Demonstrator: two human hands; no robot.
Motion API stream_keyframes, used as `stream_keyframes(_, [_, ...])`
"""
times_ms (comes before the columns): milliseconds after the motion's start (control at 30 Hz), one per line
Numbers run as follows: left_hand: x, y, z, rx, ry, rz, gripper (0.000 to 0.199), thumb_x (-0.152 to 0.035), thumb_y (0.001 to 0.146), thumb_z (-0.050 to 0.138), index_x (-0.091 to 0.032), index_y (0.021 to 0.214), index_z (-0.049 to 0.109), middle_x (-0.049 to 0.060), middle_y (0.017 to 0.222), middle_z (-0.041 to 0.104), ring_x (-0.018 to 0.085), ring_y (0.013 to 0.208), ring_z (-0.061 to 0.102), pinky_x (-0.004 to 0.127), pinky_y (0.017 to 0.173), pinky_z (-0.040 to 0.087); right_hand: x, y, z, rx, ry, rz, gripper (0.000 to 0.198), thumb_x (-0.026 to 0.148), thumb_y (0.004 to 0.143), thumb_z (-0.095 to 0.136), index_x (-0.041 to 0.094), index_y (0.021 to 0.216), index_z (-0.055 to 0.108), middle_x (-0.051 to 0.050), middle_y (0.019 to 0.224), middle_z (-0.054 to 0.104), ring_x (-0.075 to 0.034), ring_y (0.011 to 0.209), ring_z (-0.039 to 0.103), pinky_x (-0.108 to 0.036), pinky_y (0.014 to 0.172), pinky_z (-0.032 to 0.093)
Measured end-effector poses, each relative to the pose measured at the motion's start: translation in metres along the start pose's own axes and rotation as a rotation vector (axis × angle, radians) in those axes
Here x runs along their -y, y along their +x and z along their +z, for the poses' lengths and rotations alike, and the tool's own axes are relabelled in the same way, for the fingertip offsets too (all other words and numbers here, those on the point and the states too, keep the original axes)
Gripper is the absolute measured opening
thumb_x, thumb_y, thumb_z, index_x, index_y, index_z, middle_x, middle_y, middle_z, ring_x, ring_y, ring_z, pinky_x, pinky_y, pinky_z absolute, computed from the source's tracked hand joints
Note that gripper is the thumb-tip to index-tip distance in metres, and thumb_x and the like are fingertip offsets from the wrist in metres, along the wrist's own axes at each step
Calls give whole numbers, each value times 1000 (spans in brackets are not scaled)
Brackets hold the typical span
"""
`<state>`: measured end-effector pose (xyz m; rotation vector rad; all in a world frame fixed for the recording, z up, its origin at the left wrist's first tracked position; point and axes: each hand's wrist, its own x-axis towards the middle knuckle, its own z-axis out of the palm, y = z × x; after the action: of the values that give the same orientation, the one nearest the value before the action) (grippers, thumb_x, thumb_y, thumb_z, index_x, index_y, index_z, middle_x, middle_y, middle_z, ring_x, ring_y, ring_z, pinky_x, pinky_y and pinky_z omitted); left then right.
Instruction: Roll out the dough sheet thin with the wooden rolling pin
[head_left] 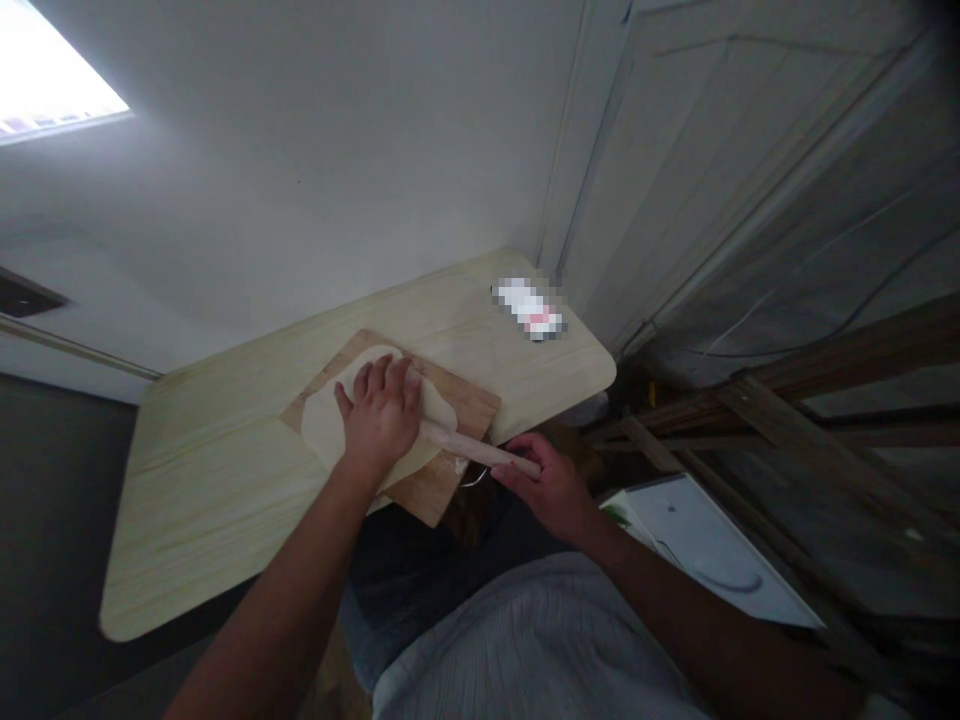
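Observation:
A thin, pale sheet of dough (324, 425) lies spread over a wooden cutting board (472, 398), reaching close to its left side. My left hand (381, 410) rests palm down on it, fingers spread, and covers part of the sheet. Gripped in my right hand (546, 482) is one end of a wooden rolling pin (480, 451), just off the board's right edge. The pin slants up and left across the dough to my left hand, where its far end is hidden; I cannot tell whether that palm presses on it.
The board sits on a light wood-grain table (202, 480) against a white wall. A blurred-out white and pink object (529, 308) lies at the table's back right. To the right are wooden beams (825, 430) and a flat white box (712, 540), below table height.

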<state>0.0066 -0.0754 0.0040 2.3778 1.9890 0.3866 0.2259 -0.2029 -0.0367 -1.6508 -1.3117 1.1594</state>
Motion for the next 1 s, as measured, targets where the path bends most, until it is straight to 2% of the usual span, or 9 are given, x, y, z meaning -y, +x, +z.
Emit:
stream_keyframes(100, [-1,3,3,-1,9,-19,50,-45,104,25,-27,144,48,11,156,45,35,143,37,74,114,20,1,0,2,-49,-4,-7,44,58,82,69,23,107,63,0,81,68,-16,66,61,-26,60,45])
stream_keyframes(267, [-14,33,15,-38,-24,-24,48,-44,103,28,-28,141,52,11,152,48,36,141,40,74,112,23,-4,16,-4,-154,7,-34,43,59,84,67,22,107,62,-1,80,68,-16,66,60,-26,60,46])
stream_keyframes(500, [-33,69,25,-148,-38,-31,43,-38,102,31,-23,128,61,13,139,59,36,129,50,66,110,31,-7,34,-15,-207,116,-17,45,61,86,63,21,106,60,4,64,59,-12,48,50,-25,48,38])
stream_keyframes(600, [-33,66,23,-145,-48,-46,42,-38,102,31,-22,123,64,13,133,62,35,124,54,61,107,36,-6,34,-15,-191,114,-14,44,61,87,62,21,102,61,5,58,55,-12,47,49,-25,46,37])
stream_keyframes(700, [-25,50,19,-106,-58,-49,42,-40,102,31,-24,123,64,13,134,62,35,125,53,60,106,38,-8,27,-11,-126,85,-4,43,61,85,64,21,101,64,5,59,54,-12,49,48,-24,48,38])
stream_keyframes(867, [-12,23,14,-90,-54,-4,43,-40,103,30,-27,131,59,11,144,56,34,135,46,67,113,26,-13,12,-2,-64,87,2,43,60,83,68,23,105,63,4,66,58,-12,53,50,-24,49,39])
stream_keyframes(1000, [-14,27,16,-78,-63,1,43,-40,102,30,-27,132,59,10,145,55,33,136,43,70,114,23,-11,11,-1,-81,82,11,43,60,84,66,22,103,63,3,67,59,-13,55,51,-24,50,40])
